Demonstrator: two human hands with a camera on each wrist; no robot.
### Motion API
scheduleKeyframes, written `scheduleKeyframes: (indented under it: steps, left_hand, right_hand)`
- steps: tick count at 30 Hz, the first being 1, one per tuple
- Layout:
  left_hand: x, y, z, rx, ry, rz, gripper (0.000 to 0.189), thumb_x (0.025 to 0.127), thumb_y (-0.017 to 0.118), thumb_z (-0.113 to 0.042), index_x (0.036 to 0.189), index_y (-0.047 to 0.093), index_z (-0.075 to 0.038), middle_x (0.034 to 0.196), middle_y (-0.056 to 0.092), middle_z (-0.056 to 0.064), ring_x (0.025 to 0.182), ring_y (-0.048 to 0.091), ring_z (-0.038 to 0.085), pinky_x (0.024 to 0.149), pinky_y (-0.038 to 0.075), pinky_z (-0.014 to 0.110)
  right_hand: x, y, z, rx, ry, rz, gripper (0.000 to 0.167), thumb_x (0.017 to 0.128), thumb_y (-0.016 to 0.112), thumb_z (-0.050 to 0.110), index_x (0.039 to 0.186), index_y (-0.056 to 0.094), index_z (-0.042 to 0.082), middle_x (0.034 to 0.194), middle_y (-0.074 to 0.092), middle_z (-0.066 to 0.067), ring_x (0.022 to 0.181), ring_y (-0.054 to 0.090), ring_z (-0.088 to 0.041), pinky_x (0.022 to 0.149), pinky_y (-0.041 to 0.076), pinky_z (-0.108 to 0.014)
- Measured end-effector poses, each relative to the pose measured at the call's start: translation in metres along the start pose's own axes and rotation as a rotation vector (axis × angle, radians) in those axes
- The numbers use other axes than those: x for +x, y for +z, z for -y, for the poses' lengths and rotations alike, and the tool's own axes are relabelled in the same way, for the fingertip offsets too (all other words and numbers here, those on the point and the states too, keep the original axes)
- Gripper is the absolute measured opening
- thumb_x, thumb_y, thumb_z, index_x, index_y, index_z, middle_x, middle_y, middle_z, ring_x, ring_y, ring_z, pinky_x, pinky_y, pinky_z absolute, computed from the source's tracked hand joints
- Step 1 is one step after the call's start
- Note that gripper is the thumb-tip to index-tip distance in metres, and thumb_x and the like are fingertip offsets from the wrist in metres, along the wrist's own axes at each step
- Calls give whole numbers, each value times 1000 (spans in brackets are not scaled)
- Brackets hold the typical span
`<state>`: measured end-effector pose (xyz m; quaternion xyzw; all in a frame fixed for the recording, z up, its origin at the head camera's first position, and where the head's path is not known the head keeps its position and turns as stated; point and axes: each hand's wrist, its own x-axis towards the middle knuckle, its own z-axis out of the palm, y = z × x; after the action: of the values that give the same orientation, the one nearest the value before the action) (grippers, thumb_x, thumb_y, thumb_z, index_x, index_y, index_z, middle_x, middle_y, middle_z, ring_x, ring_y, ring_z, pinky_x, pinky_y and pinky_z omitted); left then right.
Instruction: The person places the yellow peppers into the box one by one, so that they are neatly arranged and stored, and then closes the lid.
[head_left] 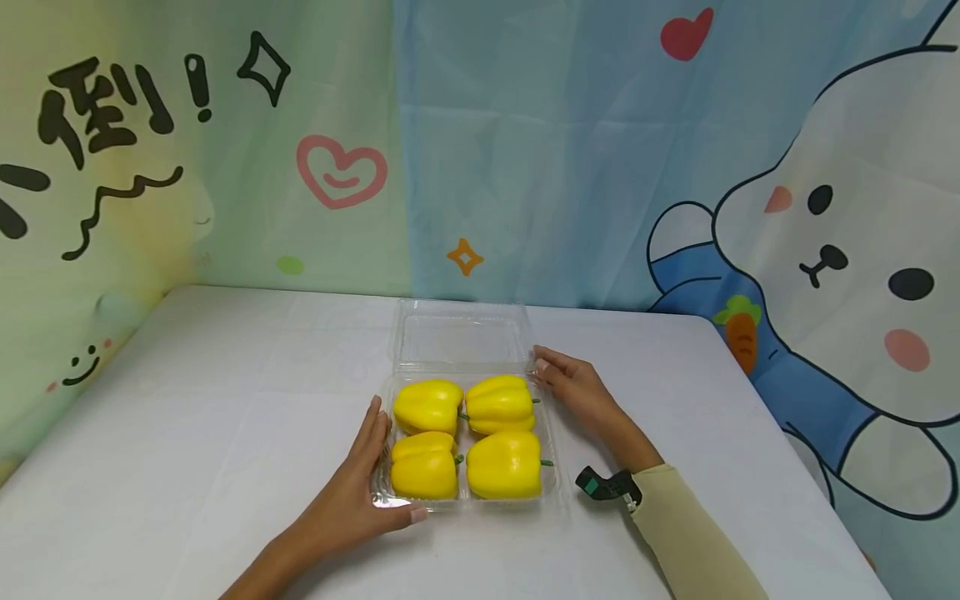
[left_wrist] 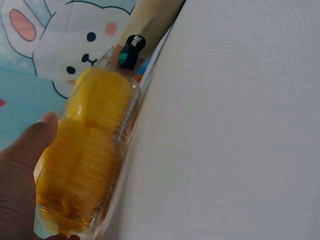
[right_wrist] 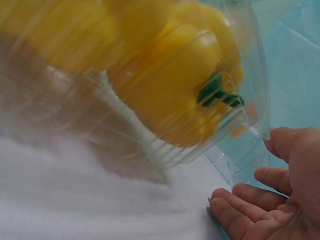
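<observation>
Several yellow bell peppers [head_left: 504,465] with green stems sit in two rows in a clear plastic box [head_left: 553,433]. Its hinged lid [head_left: 461,337] is folded back toward the wall. My left hand [head_left: 360,479] rests at the box's left side, fingers straight along it and thumb stretched along the front edge. In the left wrist view the thumb [left_wrist: 40,132] lies by the ribbed wall. At the back right corner, beside the hinge, my right hand [head_left: 577,387] has its thumb tip touching the rim. Its other fingers [right_wrist: 232,212] are loosely bent near the lid.
The box stands on a white-covered table [head_left: 225,417]. Behind it hangs a printed cloth [head_left: 525,167] with hearts and a cartoon bunny. A black strap [head_left: 607,483] sits at the right wrist, by a beige sleeve [head_left: 686,529].
</observation>
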<state>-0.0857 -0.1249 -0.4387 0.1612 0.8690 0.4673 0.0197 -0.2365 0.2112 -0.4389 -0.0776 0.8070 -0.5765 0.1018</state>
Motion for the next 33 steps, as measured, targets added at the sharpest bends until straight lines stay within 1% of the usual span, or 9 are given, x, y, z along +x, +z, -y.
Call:
scheduleKeyframes:
  steps: [3, 5, 9, 14, 21, 29, 33]
  left_hand:
    - [0, -1, -1, 3, -1, 0, 125, 70, 84, -51, 155, 7, -3, 162, -12, 3, 146, 6, 27, 110, 20, 54]
    - [0, -1, -1, 2, -2, 0, 126, 69, 85, -50, 155, 7, -2, 162, -12, 3, 146, 6, 28, 110, 20, 54]
    - [-1, -2, 0, 8, 12, -2, 125, 70, 85, -49, 155, 7, 0, 162, -11, 5, 146, 7, 30, 110, 20, 54]
    - [-1, -3, 0, 4, 19, -4, 124, 70, 85, -47, 154, 8, 1, 162, -10, 5, 146, 7, 30, 110, 20, 54]
    - [0, -2, -1, 0, -2, -4, 124, 69, 86, -47, 155, 9, -1, 162, -10, 3, 146, 7, 28, 110, 20, 54]
    - [1, -1, -1, 7, -17, 4, 125, 68, 86, -49, 155, 8, -3, 162, -10, 2, 146, 7, 26, 110, 20, 53]
    - [1, -1, -1, 9, -19, 4, 125, 68, 86, -48, 156, 8, -3, 162, -10, 2, 146, 8, 27, 110, 20, 53]
  right_hand:
    - [-1, -1, 3, 33, 9, 9, 59, 99, 56, 40, 149, 41, 12, 150, 41, -5, 132, 44, -19, 101, 41, -31]
    - [-1, -1, 4, 53, 13, 19, 58, 99, 56, 38, 149, 40, 11, 151, 40, -6, 132, 44, -19, 101, 41, -30]
    - [0, -1, 5, 55, 15, 25, 57, 100, 55, 36, 149, 40, 11, 151, 39, -7, 134, 41, -19, 101, 40, -30]
    - [0, -1, 8, 75, 23, 17, 55, 100, 56, 35, 148, 42, 13, 149, 43, -8, 132, 45, -20, 100, 41, -28]
    - [-1, -2, 11, 162, -5, 3, 52, 99, 58, 28, 145, 45, 7, 147, 45, -8, 126, 51, -20, 94, 46, -25]
    - [-2, -4, 13, 166, -27, -13, 48, 99, 58, 26, 143, 48, 8, 144, 49, -5, 123, 54, -17, 93, 46, -24]
    - [-2, -6, 15, 201, -63, 7, 50, 100, 58, 24, 143, 46, 3, 146, 47, -9, 125, 53, -20, 94, 46, -25]
